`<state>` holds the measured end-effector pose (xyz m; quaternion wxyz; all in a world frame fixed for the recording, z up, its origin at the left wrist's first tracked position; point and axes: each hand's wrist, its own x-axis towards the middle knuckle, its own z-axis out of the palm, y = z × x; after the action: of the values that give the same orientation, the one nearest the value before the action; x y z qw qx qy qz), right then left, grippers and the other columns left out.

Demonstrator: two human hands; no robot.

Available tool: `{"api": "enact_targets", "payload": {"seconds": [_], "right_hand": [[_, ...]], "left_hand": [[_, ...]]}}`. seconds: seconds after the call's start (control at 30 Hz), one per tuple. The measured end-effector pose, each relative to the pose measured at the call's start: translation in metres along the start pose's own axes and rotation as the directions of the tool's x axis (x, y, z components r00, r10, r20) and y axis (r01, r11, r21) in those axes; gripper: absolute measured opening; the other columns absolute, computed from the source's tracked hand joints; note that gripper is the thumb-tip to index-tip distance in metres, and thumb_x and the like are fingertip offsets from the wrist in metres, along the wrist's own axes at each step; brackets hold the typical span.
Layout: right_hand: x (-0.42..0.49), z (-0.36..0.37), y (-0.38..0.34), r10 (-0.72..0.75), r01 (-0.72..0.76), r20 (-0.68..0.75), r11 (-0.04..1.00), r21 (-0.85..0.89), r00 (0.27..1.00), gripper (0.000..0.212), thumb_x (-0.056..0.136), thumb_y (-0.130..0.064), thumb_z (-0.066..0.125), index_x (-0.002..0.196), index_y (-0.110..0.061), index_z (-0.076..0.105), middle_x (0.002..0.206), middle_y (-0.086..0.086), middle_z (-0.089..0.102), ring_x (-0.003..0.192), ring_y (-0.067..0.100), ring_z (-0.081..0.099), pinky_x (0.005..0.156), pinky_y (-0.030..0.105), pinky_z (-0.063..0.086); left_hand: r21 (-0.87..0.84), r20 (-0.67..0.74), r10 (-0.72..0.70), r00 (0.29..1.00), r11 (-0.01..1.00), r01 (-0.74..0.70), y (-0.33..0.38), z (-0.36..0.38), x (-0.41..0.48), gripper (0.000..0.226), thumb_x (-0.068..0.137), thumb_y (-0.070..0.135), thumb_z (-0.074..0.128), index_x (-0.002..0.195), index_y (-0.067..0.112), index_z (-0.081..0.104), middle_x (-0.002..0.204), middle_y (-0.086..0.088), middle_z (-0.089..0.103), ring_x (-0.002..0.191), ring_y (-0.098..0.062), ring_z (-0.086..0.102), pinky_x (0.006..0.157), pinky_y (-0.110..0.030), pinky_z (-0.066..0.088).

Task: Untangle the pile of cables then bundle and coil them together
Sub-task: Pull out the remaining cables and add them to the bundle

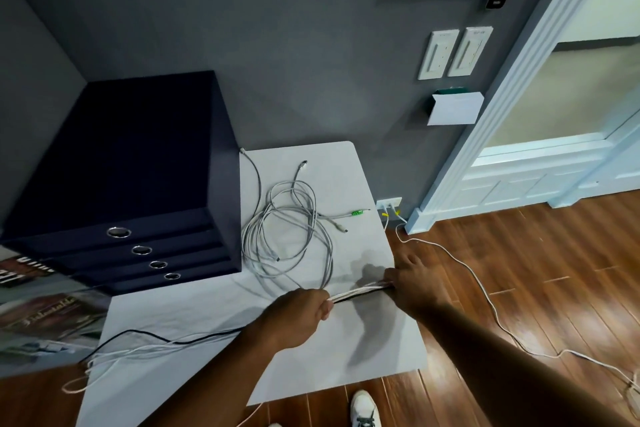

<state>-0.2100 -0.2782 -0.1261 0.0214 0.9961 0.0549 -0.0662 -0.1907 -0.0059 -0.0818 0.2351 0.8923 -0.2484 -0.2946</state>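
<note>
A straight bundle of white and black cables (360,292) is stretched taut just above the white table (363,350). My left hand (301,310) grips one end of that stretch and my right hand (414,282) grips the other, near the table's right edge. From my left hand the cables trail off to the left (156,343) and hang over the table's front left edge. Behind the hands, a loose tangle of grey cables (287,239) lies on the table, with a green-tipped plug (356,212) and other plug ends sticking out.
A dark blue drawer unit (138,184) with round pulls stands on the table's left part. Magazines (45,319) lie at the far left. A white cord (485,298) runs from a wall socket (388,203) across the wooden floor. My shoe (363,407) is below the table's front edge.
</note>
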Motion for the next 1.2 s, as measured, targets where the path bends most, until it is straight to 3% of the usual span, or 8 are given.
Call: {"api": "enact_targets", "payload": {"seconds": [0.1,0.2,0.33,0.43,0.67,0.83,1.07,1.2], "right_hand": [[0.003,-0.007,-0.030,-0.119,0.120,-0.067,0.993,0.009,0.991,0.035,0.073,-0.058,0.061,0.093,-0.029,0.067,0.095,-0.001,0.054,0.088,0.025,0.054,0.067,0.037,0.050],[0.006,-0.012,-0.071,-0.208,0.212,-0.054,0.973,0.094,0.977,0.030,0.080,-0.053,0.056,0.092,-0.026,0.062,0.093,-0.002,0.062,0.086,0.025,0.062,0.075,0.037,0.045],[0.003,-0.010,-0.089,-0.131,0.116,0.069,0.974,0.193,0.989,0.027,0.091,-0.038,0.049,0.096,-0.020,0.068,0.095,0.006,0.073,0.089,0.030,0.067,0.073,0.031,0.045],[0.003,-0.007,-0.082,-0.145,0.124,0.093,0.971,0.206,0.985,0.031,0.094,-0.044,0.047,0.099,-0.021,0.068,0.096,0.005,0.073,0.091,0.030,0.066,0.074,0.035,0.048],[0.006,0.002,-0.040,-0.061,0.033,0.133,0.978,0.204,0.989,0.034,0.097,-0.048,0.046,0.102,-0.023,0.067,0.099,-0.001,0.072,0.096,0.024,0.066,0.077,0.034,0.048],[0.012,-0.008,-0.052,-0.066,0.043,0.146,0.987,0.155,0.987,0.032,0.093,-0.051,0.049,0.099,-0.023,0.062,0.098,-0.003,0.070,0.095,0.025,0.065,0.075,0.031,0.045],[0.010,-0.027,-0.126,-0.396,0.382,0.018,0.897,0.221,0.918,0.036,0.094,-0.053,0.043,0.110,-0.022,0.054,0.106,0.001,0.068,0.093,0.026,0.067,0.073,0.035,0.051],[0.008,-0.023,-0.153,-0.420,0.397,0.043,0.883,0.249,0.907,0.038,0.101,-0.050,0.038,0.115,-0.016,0.049,0.102,0.009,0.070,0.091,0.032,0.067,0.073,0.039,0.051]], "left_hand": [[0.038,-0.018,0.010,1.000,0.999,-0.009,0.002,0.003,0.001,0.025,0.104,0.036,0.040,0.090,0.025,0.057,0.098,-0.002,0.069,0.091,-0.023,0.064,0.083,-0.038,0.053],[0.043,-0.021,0.004,1.000,0.999,-0.003,0.006,0.006,0.001,0.023,0.105,0.034,0.040,0.099,0.024,0.059,0.100,-0.004,0.068,0.089,-0.022,0.063,0.081,-0.037,0.053],[0.053,-0.026,0.029,0.999,0.998,-0.028,0.003,0.006,-0.001,0.022,0.105,0.035,0.041,0.103,0.025,0.060,0.104,-0.001,0.069,0.092,-0.022,0.064,0.077,-0.032,0.050],[0.033,-0.016,0.052,0.998,0.998,-0.052,-0.001,0.001,-0.009,0.025,0.106,0.038,0.039,0.113,0.029,0.061,0.111,0.003,0.068,0.095,-0.018,0.064,0.080,-0.030,0.051],[0.008,-0.085,0.008,0.996,1.000,-0.007,-0.062,-0.016,-0.045,0.028,0.103,0.048,0.036,0.090,0.030,0.052,0.091,0.011,0.065,0.086,-0.010,0.060,0.081,-0.034,0.052],[0.009,-0.146,0.005,0.989,1.000,-0.003,-0.064,-0.005,-0.047,0.023,0.105,0.043,0.039,0.086,0.033,0.047,0.081,0.018,0.055,0.077,-0.001,0.053,0.066,-0.014,0.038],[0.047,-0.178,0.007,0.984,0.999,0.002,-0.065,0.003,-0.039,0.027,0.104,0.045,0.039,0.102,0.028,0.059,0.097,0.005,0.068,0.086,-0.014,0.061,0.074,-0.032,0.049],[-0.029,-0.224,-0.001,0.975,1.000,-0.005,-0.069,0.008,-0.041,0.028,0.104,0.043,0.044,0.102,0.023,0.063,0.098,0.005,0.070,0.087,-0.009,0.064,0.074,-0.026,0.051]]}}
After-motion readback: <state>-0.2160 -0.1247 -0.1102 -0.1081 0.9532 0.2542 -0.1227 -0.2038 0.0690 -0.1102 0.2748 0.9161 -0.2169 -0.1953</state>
